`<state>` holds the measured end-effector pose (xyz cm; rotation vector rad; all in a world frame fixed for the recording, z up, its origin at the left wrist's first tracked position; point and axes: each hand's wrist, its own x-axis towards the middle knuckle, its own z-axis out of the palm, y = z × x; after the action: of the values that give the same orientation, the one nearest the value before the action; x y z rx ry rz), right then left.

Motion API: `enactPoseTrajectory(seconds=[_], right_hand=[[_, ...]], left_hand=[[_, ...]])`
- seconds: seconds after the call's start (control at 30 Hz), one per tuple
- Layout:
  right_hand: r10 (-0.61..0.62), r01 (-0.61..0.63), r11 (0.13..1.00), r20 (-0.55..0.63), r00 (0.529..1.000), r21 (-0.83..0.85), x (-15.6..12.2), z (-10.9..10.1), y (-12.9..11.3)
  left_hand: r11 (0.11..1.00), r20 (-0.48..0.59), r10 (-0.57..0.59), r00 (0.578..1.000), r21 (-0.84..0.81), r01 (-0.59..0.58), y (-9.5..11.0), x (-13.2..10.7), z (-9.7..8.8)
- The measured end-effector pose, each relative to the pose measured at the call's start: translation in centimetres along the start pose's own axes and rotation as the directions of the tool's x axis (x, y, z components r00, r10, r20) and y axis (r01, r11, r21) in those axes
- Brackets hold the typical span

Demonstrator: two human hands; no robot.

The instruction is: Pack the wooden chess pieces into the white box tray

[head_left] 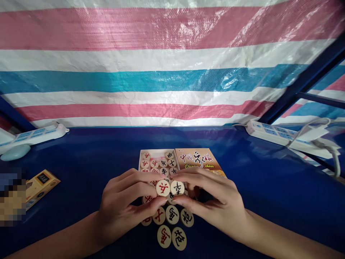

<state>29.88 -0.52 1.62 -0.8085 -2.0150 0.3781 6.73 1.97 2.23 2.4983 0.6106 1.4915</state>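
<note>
Head view: we have both hands together at centre, above a blue table (81, 172). Our left hand (126, 198) is pinched narrow, thumb below and fingers above, on a red-marked chess piece (163, 188); our right hand (218, 198) grips a black-marked chess piece (177, 187) the same way. Both faces are turned toward us, side by side (touching or just apart, we cannot tell). Behind them sits an open white box (157, 153) with red and black pieces (154, 163) lying in it; its printed lid (198, 158) is just beside it on the right. Some loose pieces (164, 236) lie face up on the table nearer to us; our hands hide where the boxed ones end. Step in hand, by our reading: handling pieces as a pair, one per hand, between box and loose group. The next move, we judge, calls for firm, level pinches and, for any set-down, a flat spot where neighbours are not nudged, with fingertips parting only once each piece is supported.
</note>
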Motion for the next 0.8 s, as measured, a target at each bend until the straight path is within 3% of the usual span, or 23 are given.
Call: enactPoseTrajectory(seconds=[0.8], right_hand=[[-0.008,0.007,0.998,-0.020,1.000,-0.060,-0.10,-0.03,0.18]], left_hand=[[1.000,0.005,-0.003,1.000,-0.022,0.003,0.09,0.13,-0.02]])
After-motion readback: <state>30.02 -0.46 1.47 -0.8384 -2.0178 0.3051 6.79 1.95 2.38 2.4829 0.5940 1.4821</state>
